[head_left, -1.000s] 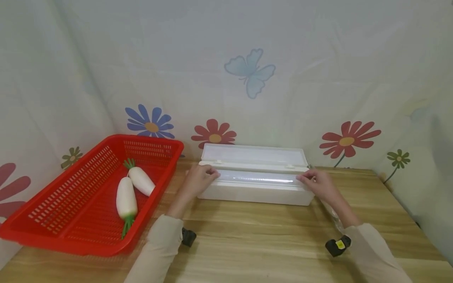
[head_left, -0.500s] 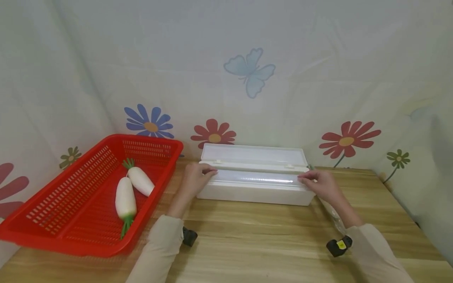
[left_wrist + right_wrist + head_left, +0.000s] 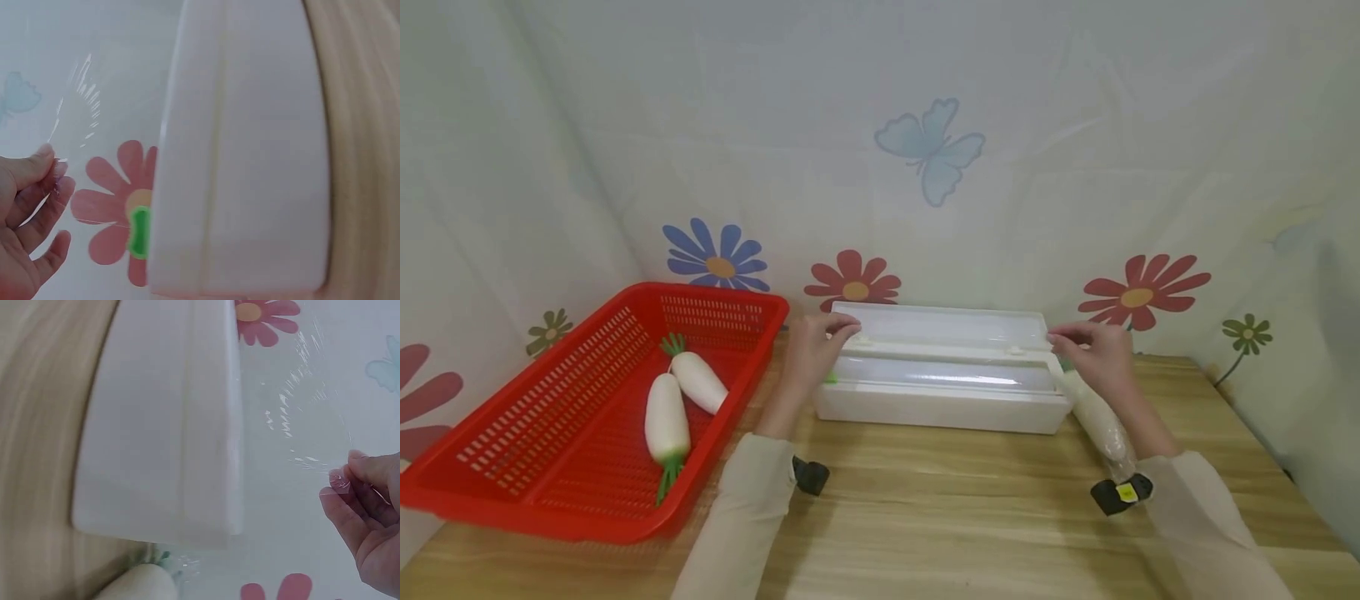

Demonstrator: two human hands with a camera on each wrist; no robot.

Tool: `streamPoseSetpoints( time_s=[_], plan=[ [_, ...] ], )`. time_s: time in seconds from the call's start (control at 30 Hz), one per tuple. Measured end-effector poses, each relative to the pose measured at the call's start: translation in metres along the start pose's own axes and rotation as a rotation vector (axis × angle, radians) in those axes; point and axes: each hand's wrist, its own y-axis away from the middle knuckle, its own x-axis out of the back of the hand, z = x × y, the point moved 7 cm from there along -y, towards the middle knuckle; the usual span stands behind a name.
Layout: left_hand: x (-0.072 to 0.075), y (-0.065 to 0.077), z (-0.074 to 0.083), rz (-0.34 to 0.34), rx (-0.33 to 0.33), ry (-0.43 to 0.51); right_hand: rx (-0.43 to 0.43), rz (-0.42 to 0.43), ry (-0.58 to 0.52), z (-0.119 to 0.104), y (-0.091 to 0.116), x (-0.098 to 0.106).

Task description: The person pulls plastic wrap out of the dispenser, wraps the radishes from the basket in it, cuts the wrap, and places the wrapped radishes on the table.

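Note:
A long white cling film box (image 3: 940,410) stands on the table with its lid (image 3: 947,327) tipped back. Inside lies a shiny roll of film (image 3: 940,373). Above the box's left end, my left hand (image 3: 811,350) pinches one corner of the clear cling film (image 3: 87,106) between thumb and fingers. My right hand (image 3: 1099,354) pinches the opposite corner, past the box's right end. In both wrist views the thin sheet shows as glints and creases between hand and box. A small green piece (image 3: 140,232) shows at the box's left end.
On the left, a red plastic basket (image 3: 602,467) holds two white radishes (image 3: 667,421) with green tops. A radish in clear film (image 3: 1099,421) lies right of the box, partly behind my right forearm. Behind the table hangs a flowered curtain (image 3: 1000,233).
Both hands have risen from the roll's level to about the lid's level, drawing the cling film up. More of the wrapped radish shows at the right. The basket has stayed put.

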Motion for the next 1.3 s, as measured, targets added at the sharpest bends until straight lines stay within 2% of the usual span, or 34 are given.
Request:
streamPoseSetpoints(
  time_s=[0.03, 0.07, 0.27, 0.3, 0.37, 0.63, 0.83, 1.07, 1.3],
  plan=[
    [0.003, -0.001, 0.003, 0.009, 0.0, -0.003, -0.003, 0.008, -0.006, -0.001, -0.002, 0.003],
    [0.006, -0.003, 0.005, 0.021, 0.004, -0.011, 0.005, 0.02, -0.058, 0.005, -0.005, 0.003],
    [0.021, -0.014, 0.018, 0.086, 0.004, -0.024, -0.038, 0.043, -0.09, -0.006, -0.016, 0.019],
    [0.023, -0.016, 0.02, 0.093, -0.003, -0.012, -0.056, 0.038, -0.049, -0.016, -0.016, 0.023],
    [0.027, -0.019, 0.025, 0.105, -0.013, 0.011, -0.053, 0.048, -0.049, -0.022, -0.02, 0.029],
    [0.044, -0.025, 0.046, 0.143, -0.066, 0.064, -0.043, 0.079, -0.104, -0.034, -0.029, 0.047],
    [0.056, -0.029, 0.059, 0.173, -0.08, 0.12, -0.019, 0.161, -0.111, -0.047, -0.033, 0.063],
    [0.073, -0.03, 0.081, 0.258, -0.169, 0.111, -0.037, 0.221, -0.133, -0.061, -0.037, 0.079],
    [0.089, -0.03, 0.105, 0.338, -0.279, 0.121, -0.066, 0.327, -0.198, -0.067, -0.04, 0.094]
  ],
)
